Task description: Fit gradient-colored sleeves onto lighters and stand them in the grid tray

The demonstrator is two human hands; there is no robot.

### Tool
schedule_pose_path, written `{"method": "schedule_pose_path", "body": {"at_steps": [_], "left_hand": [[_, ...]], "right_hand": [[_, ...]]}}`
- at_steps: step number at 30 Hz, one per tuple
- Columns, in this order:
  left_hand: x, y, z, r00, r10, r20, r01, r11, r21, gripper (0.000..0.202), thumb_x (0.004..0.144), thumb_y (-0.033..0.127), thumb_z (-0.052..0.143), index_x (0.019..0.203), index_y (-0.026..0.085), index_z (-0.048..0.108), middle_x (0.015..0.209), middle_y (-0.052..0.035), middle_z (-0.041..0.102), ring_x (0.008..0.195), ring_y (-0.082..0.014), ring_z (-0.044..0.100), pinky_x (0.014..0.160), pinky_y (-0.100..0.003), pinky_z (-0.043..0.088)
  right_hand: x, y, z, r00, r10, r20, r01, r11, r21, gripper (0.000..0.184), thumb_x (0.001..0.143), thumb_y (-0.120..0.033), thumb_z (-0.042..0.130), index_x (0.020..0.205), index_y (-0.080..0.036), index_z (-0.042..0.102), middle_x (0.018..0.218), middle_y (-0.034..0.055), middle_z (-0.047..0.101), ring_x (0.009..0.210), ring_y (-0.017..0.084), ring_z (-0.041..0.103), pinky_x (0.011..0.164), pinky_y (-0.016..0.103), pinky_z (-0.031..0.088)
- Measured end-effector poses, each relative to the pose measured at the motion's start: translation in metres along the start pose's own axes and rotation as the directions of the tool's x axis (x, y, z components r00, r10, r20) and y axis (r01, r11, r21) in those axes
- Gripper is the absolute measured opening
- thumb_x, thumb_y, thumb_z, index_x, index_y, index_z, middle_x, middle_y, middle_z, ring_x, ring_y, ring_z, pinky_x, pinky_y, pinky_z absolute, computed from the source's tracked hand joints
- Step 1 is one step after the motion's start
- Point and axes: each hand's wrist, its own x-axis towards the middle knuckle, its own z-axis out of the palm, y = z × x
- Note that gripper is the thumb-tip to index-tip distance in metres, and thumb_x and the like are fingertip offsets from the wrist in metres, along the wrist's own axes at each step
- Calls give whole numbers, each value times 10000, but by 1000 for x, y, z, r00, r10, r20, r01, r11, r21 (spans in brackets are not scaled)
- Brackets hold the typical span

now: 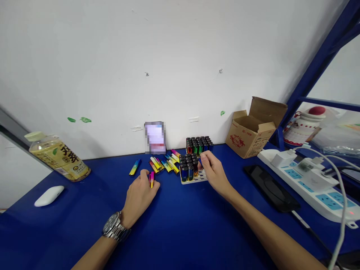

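Note:
My left hand [141,192], with a metal watch on its wrist, is closed around a small shiny pink-and-yellow case [152,180] just above the blue table. My right hand [214,171] pinches a small dark-blue case [200,162], mostly hidden by the fingers, over the right part of a white perforated tray [194,181]. Several black-topped, shiny cases [188,168] stand upright in the tray's left part. Between the hands and the wall lies a loose pile of gradient-coloured cases [165,163]. One blue-and-yellow case [135,167] lies apart, left of the pile.
Behind the tray stands another group of upright cases [199,144]. A phone [155,138] leans on the wall. At right are an open cardboard box [244,137], a black phone [271,187] and a power strip [309,187]; at left, a drink bottle [59,157] and white earbud case [49,196].

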Motion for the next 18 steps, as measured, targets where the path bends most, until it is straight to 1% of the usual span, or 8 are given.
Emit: {"method": "schedule_pose_path", "body": {"at_steps": [2, 4, 5, 7, 10, 13, 16, 18], "left_hand": [[-1, 1, 0, 1000, -19, 14, 19, 1000, 0, 356, 812, 353, 425, 1090, 132, 448, 762, -74, 652, 717, -274, 654, 578, -304, 412], [-2, 1, 1, 1000, -19, 14, 19, 1000, -7, 397, 794, 347, 449, 1122, 123, 451, 758, -80, 659, 735, -281, 656, 582, -305, 409], [-3, 1, 1, 1000, -11, 12, 11, 1000, -10, 380, 791, 334, 451, 1111, 129, 467, 762, -81, 662, 728, -273, 655, 576, -300, 403], [-3, 1, 1, 1000, 23, 21, -23, 1000, -20, 273, 800, 303, 431, 1012, 156, 519, 753, -73, 657, 685, -245, 646, 558, -290, 384], [-4, 2, 2, 997, 78, 26, -75, 991, -112, 192, 850, 297, 366, 866, 185, 522, 667, -33, 621, 611, -211, 620, 554, -290, 381], [-6, 3, 4, 991, 133, -27, -135, 954, -266, 238, 904, 342, 312, 942, 185, 487, 673, -13, 602, 614, -204, 612, 575, -308, 417], [-9, 5, 6, 973, 204, -107, -230, 898, -374, 293, 934, 372, 288, 1050, 179, 475, 824, -51, 623, 741, -208, 627, 645, -330, 468], [-10, 7, 7, 957, 240, -162, -287, 865, -412, 310, 941, 378, 289, 1074, 185, 492, 891, -69, 625, 814, -210, 622, 712, -345, 487]], "right_hand": [[2, 1, -5, 989, -147, 24, 149, 975, -163, 311, 927, -410, 418, 765, -193, 571, 713, 30, 580, 662, 153, 535, 597, 259, 427], [3, 3, -8, 973, -223, 57, 230, 946, -230, 295, 921, -371, 449, 780, -186, 630, 702, 41, 588, 643, 158, 534, 586, 271, 419], [3, 5, -9, 970, -233, 75, 244, 942, -231, 287, 919, -357, 457, 791, -184, 648, 677, 39, 593, 612, 157, 537, 567, 272, 418], [3, 9, -11, 965, -238, 108, 256, 944, -209, 277, 914, -342, 465, 811, -183, 667, 638, 36, 610, 559, 156, 553, 531, 272, 423], [2, 15, -13, 951, -273, 143, 299, 932, -204, 264, 905, -326, 464, 849, -181, 677, 672, 52, 660, 542, 165, 593, 518, 276, 450], [2, 16, -17, 942, -295, 163, 328, 914, -240, 244, 905, -300, 460, 869, -173, 665, 687, 56, 672, 519, 156, 591, 510, 270, 450], [3, 12, -22, 933, -307, 185, 350, 892, -285, 242, 909, -284, 446, 848, -170, 651, 600, 33, 631, 488, 150, 565, 505, 265, 434], [5, 10, -25, 923, -333, 193, 380, 869, -317, 255, 907, -287, 441, 808, -178, 649, 572, 29, 619, 492, 154, 560, 517, 270, 432]]}}
